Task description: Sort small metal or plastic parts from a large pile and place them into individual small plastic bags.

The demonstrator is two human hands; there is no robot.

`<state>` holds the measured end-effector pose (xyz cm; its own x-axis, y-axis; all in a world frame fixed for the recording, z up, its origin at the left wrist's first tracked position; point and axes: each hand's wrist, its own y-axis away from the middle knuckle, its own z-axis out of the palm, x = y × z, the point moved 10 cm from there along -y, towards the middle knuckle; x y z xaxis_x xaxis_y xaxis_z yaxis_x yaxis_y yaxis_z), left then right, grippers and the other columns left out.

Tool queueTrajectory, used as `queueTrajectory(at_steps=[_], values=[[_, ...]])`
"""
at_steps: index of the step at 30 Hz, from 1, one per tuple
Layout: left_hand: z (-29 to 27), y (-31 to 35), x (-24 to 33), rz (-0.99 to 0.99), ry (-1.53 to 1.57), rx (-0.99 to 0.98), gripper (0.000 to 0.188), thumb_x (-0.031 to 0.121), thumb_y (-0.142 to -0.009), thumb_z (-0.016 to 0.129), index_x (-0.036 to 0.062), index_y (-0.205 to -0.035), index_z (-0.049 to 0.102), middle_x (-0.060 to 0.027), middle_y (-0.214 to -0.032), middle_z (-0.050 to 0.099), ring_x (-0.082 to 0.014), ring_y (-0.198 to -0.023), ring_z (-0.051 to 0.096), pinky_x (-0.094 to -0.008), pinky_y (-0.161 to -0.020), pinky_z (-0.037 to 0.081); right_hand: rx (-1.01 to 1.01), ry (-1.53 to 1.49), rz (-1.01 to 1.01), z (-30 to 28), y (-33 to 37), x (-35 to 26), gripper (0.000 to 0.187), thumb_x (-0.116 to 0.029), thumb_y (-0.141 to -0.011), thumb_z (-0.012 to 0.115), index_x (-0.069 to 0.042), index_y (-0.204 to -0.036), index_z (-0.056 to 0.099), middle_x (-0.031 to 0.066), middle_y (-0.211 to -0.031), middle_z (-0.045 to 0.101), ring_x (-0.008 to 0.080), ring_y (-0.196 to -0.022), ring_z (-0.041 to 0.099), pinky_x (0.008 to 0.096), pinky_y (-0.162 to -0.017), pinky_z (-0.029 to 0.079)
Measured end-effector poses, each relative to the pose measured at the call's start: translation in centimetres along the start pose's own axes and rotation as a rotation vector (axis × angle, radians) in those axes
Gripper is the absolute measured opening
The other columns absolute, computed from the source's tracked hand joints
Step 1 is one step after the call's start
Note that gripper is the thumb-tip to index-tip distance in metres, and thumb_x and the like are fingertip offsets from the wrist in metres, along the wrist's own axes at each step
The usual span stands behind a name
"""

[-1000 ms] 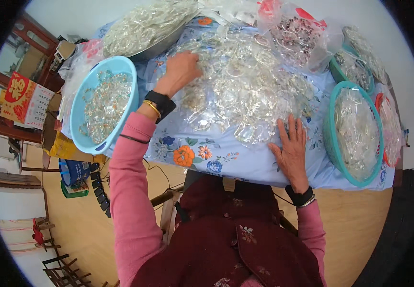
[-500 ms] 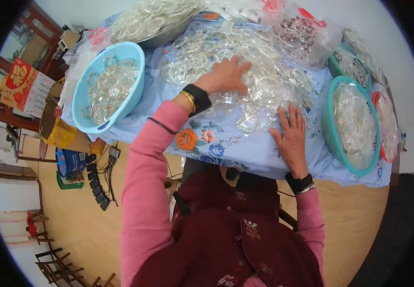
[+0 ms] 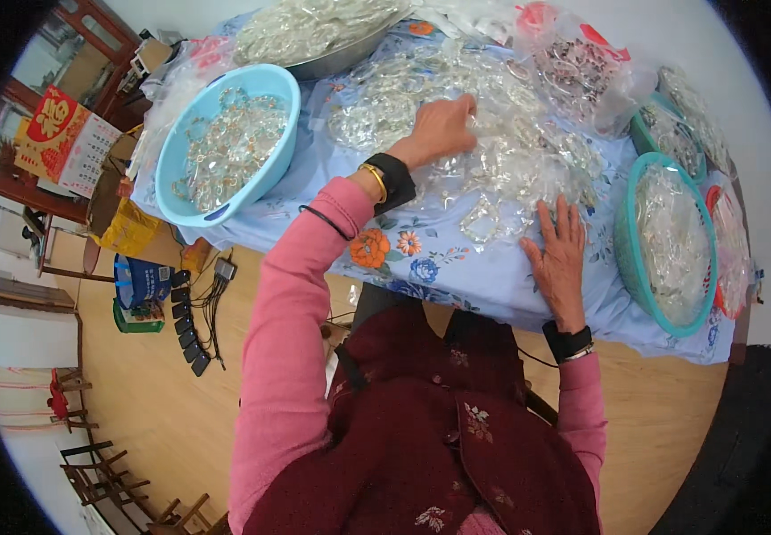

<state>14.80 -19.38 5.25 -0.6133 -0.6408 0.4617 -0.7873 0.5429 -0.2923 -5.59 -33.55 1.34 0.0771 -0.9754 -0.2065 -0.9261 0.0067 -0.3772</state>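
Calendar (image 3: 64, 143) in red and white is showing at the left side of the room, and to its right a blue bag (image 3: 140, 283) is standing on the floor (image 3: 144, 392) beside a row of black devices (image 3: 186, 325). A light blue basin (image 3: 271, 176) is sitting on the left part of the desk (image 3: 314, 227), holding small clear packets (image 3: 234, 143); a blue flowered cloth (image 3: 492, 290) is covering the desk. Farther off, a metal bowl (image 3: 339, 62) is carrying a heap of similar packets.

The left hand (image 3: 446, 129) is resting on the pile of clear packets (image 3: 519, 152) at the middle of the desk. Its fingers are bending down among them, keeping only a narrow curl; whether it is gripping a packet, I cannot tell. A dark band (image 3: 396, 183) is wrapping that wrist.

The right hand (image 3: 559, 259) is lying flat on the cloth at the pile's near right edge, palm down, fingers spreading wide, holding nothing. Beyond it, a clear bag (image 3: 624, 98) is containing darker pieces. Farthest right, a teal basket (image 3: 630, 259) is holding more packets, and a red basket (image 3: 717, 209) is standing just beside it.
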Motion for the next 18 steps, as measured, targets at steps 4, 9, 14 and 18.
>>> queueTrajectory(at_steps=[4, 9, 14, 18], values=[[-3.6, -0.7, -3.0, -0.054, 0.050, 0.133, 0.044, 0.024, -0.054, 0.073, 0.0039, -0.091, 0.059, -0.0160, -0.078, 0.063, -0.0312, -0.074, 0.062, -0.0387, -0.067, 0.047, -0.012, -0.006, -0.008, 0.2, -0.1, -0.1, 0.061, -0.045, -0.084, 0.054, -0.018, -0.137, 0.038, 0.0135, -0.145, 0.026, 0.0387, -0.132, 0.023, 0.0526, -0.106, 0.019], [-7.2, -1.8, -3.8, -0.100, 0.387, 0.081, 0.041, 0.021, -0.060, 0.072, 0.0013, -0.094, 0.060, -0.0066, -0.080, 0.062, -0.0181, -0.076, 0.059, -0.0313, -0.072, 0.046, -0.003, 0.006, 0.013, -0.3, -0.1, 0.1, 0.059, -0.041, -0.084, 0.056, -0.017, -0.136, 0.039, 0.0132, -0.145, 0.027, 0.0378, -0.132, 0.023, 0.0514, -0.106, 0.019], [-6.4, -2.4, -7.3, 0.118, 0.923, -0.147, 0.020, 0.006, -0.071, 0.062, 0.0075, -0.091, 0.064, -0.0099, -0.095, 0.063, -0.0275, -0.097, 0.058, -0.0317, -0.086, 0.043, -0.004, -0.016, 0.000, -0.3, -0.2, -0.6, 0.057, -0.035, -0.084, 0.057, -0.017, -0.136, 0.040, 0.0123, -0.145, 0.027, 0.0365, -0.132, 0.024, 0.0489, -0.107, 0.018], [-4.7, -2.0, -5.7, 0.212, 0.671, -0.233, 0.036, 0.018, -0.080, 0.052, -0.0008, -0.110, 0.056, -0.0076, -0.105, 0.061, -0.0155, -0.098, 0.056, -0.0269, -0.085, 0.043, -0.002, -0.013, 0.015, -0.3, -0.1, 0.0, 0.057, -0.035, -0.084, 0.057, -0.017, -0.135, 0.040, 0.0121, -0.145, 0.027, 0.0365, -0.132, 0.024, 0.0486, -0.108, 0.018]])
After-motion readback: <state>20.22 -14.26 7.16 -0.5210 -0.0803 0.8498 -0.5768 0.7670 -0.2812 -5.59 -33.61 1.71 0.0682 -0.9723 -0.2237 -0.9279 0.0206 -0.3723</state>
